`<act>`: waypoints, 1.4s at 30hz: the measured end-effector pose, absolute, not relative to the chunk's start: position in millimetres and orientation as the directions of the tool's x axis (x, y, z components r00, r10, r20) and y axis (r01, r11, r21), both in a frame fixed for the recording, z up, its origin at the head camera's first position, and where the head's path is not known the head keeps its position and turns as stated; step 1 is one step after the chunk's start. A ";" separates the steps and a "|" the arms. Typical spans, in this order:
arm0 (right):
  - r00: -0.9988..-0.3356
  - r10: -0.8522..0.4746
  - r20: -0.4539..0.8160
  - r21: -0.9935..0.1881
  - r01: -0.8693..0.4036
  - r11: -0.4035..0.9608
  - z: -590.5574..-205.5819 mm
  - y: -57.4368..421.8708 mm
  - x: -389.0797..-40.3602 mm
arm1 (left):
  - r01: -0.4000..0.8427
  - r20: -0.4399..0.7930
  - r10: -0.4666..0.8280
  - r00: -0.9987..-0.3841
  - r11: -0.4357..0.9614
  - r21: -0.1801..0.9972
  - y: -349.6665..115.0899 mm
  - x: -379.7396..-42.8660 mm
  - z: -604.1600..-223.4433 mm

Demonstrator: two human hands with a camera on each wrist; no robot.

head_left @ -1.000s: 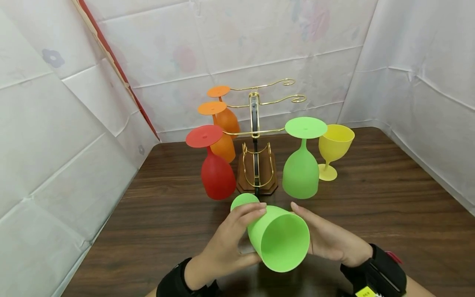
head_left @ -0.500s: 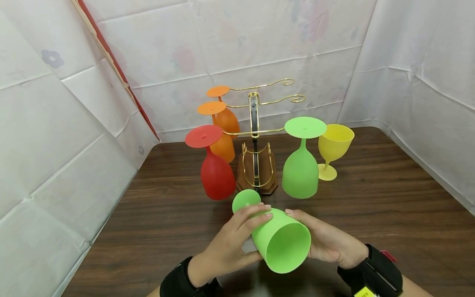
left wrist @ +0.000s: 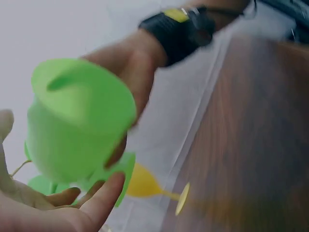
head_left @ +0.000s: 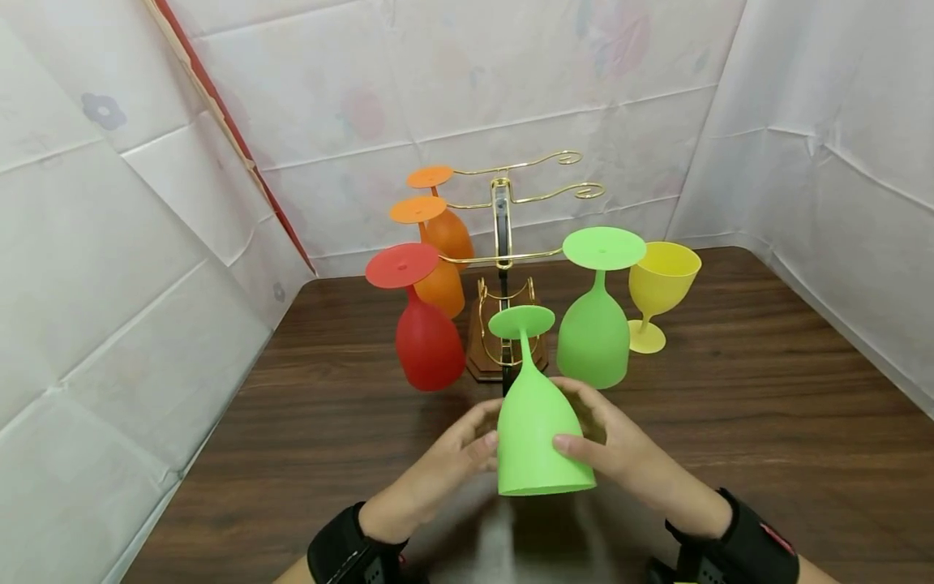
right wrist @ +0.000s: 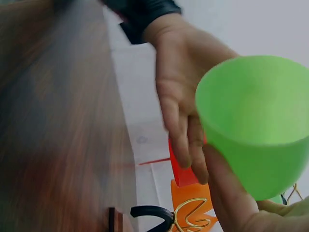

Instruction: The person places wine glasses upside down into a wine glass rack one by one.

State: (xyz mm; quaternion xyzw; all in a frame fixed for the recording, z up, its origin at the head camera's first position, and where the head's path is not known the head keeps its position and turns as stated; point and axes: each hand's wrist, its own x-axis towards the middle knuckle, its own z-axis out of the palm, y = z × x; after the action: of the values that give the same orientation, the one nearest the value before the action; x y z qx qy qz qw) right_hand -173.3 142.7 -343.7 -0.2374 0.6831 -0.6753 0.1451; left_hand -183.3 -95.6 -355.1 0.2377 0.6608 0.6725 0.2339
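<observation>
A light green plastic goblet (head_left: 536,430) is upside down over the near part of the table, its foot up and its mouth down. My right hand (head_left: 620,446) grips the bowl, thumb on the near side and fingers behind it. On the other side of the bowl, my left hand (head_left: 456,450) is held with loosely extended fingers, fingertips close to the wall. The right wrist view looks into the mouth of this goblet (right wrist: 256,106), with the left hand (right wrist: 181,92) extended beside it. Behind stands a gold wire glass rack (head_left: 502,227).
From the rack's left arms hang a red goblet (head_left: 430,345) and two orange goblets (head_left: 443,292). Another green goblet (head_left: 594,337) hangs at its front right. A yellow goblet (head_left: 660,280) stands upright on the dark wood table (head_left: 766,389). White sheeting (head_left: 328,81) surrounds the table.
The held goblet has swung from lying tilted, mouth toward me, to foot up and mouth down. My left fingers have come off its bowl; my right hand has wrapped round it.
</observation>
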 end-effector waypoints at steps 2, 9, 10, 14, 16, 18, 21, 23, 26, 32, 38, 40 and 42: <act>-0.858 -0.492 0.147 -0.982 -0.186 0.032 -344.6 139.4 -172.7 | -0.073 -0.044 0.647 -0.761 -0.019 0.997 -93.4 -182.4 -354.7; -0.850 -0.495 0.179 -0.963 -0.253 0.087 -346.1 137.8 -170.4 | -0.113 -0.059 0.630 -0.774 -0.045 0.993 -94.2 -180.2 -355.1; -0.845 -0.500 0.190 -0.960 -0.266 0.086 -346.1 138.8 -170.5 | -0.095 -0.042 0.627 -0.778 -0.052 0.994 -94.7 -180.0 -355.5; -0.828 -0.500 0.254 -0.945 -0.323 0.056 -345.9 143.7 -171.9 | 0.047 0.068 0.593 -0.802 -0.051 0.998 -96.0 -179.3 -355.8; -0.816 -0.500 0.290 -0.932 -0.360 0.047 -346.5 145.0 -173.6 | 0.161 0.149 0.571 -0.807 -0.030 0.987 -96.6 -178.9 -354.8; -0.806 -0.504 0.311 -0.922 -0.385 0.047 -347.3 145.0 -174.4 | 0.288 0.237 0.542 -0.806 0.011 0.957 -96.6 -178.7 -353.9; -0.808 -0.500 0.311 -0.904 -0.413 0.106 -349.3 142.4 -174.2 | 0.437 0.342 0.520 -0.783 0.067 0.897 -96.0 -179.0 -353.6; -0.817 -0.497 0.292 -0.904 -0.406 0.136 -351.4 140.0 -173.6 | 0.489 0.375 0.523 -0.765 0.092 0.868 -94.9 -179.5 -354.5; -0.824 -0.485 0.292 -0.893 -0.417 0.171 -354.9 137.0 -173.6 | 0.517 0.387 0.537 -0.749 0.109 0.849 -92.8 -180.3 -356.0; -0.838 -0.449 0.311 -0.869 -0.442 0.222 -357.3 135.3 -174.2 | 0.563 0.416 0.555 -0.720 0.117 0.818 -91.9 -183.1 -357.0; -0.857 -0.417 0.303 -0.876 -0.423 0.232 -354.4 142.6 -172.7 | 0.578 0.436 0.569 -0.697 0.084 0.812 -94.9 -186.0 -355.6; -0.862 -0.405 0.304 -0.879 -0.418 0.230 -354.0 149.4 -171.7 | 0.566 0.431 0.559 -0.709 0.086 0.820 -97.0 -186.3 -355.5; -0.866 -0.395 0.308 -0.882 -0.415 0.222 -353.9 157.8 -170.3 | 0.561 0.430 0.545 -0.720 0.092 0.823 -99.6 -186.9 -355.5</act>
State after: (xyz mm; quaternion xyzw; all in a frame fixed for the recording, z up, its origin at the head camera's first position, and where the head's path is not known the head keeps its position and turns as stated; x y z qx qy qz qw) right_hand -170.3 157.8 -353.9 -0.2591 0.7816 -0.5673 -0.0087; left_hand -186.9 -99.6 -355.5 0.3740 0.7389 0.5605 -0.0070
